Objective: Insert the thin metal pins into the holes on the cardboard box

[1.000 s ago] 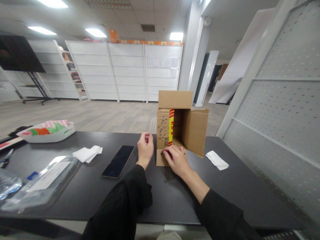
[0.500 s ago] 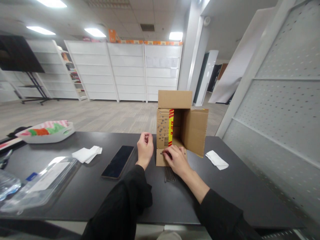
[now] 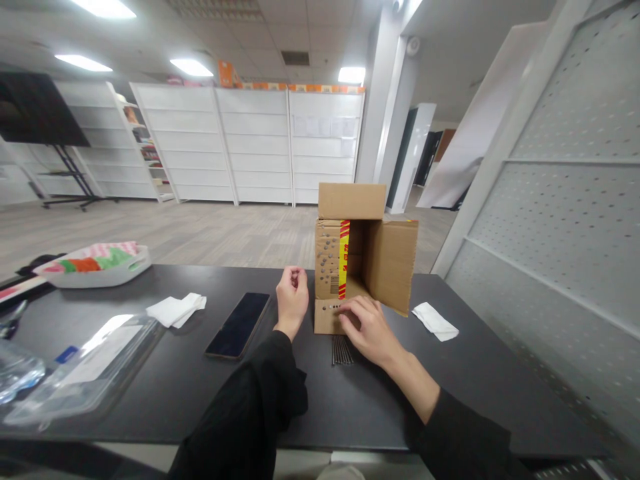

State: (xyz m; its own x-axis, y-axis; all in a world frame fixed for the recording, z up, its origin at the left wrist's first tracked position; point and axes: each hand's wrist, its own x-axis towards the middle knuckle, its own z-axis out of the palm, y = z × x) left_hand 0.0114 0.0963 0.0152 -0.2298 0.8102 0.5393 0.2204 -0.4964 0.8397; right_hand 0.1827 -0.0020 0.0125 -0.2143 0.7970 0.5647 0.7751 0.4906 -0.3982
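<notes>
A cardboard box (image 3: 376, 243) stands on the table with its front flaps spread. Dark dots cover its left flap, which also carries a yellow and red tape strip (image 3: 344, 257). A row of small dark holes or dots runs along the lower flap (image 3: 327, 323). Over that flap's right part is my right hand (image 3: 369, 328), its thumb and fingers apart and nothing visible between them. Just left of the box, my left hand (image 3: 293, 297) is raised with curled fingers; what they hold, if anything, is hidden. Several thin metal nails (image 3: 342, 351) lie side by side below the flap.
On the black table (image 3: 320, 420), a phone (image 3: 238, 325) lies left of my left hand. Farther left are tissues (image 3: 176, 310), a clear plastic case (image 3: 93, 367), a bottle (image 3: 19, 373) and a white basket (image 3: 100, 277). Another tissue (image 3: 434, 321) lies right of the box.
My right hand has shifted right along the lower flap and its fingers have lifted and parted, baring more of the row of dots. My left hand looks the same.
</notes>
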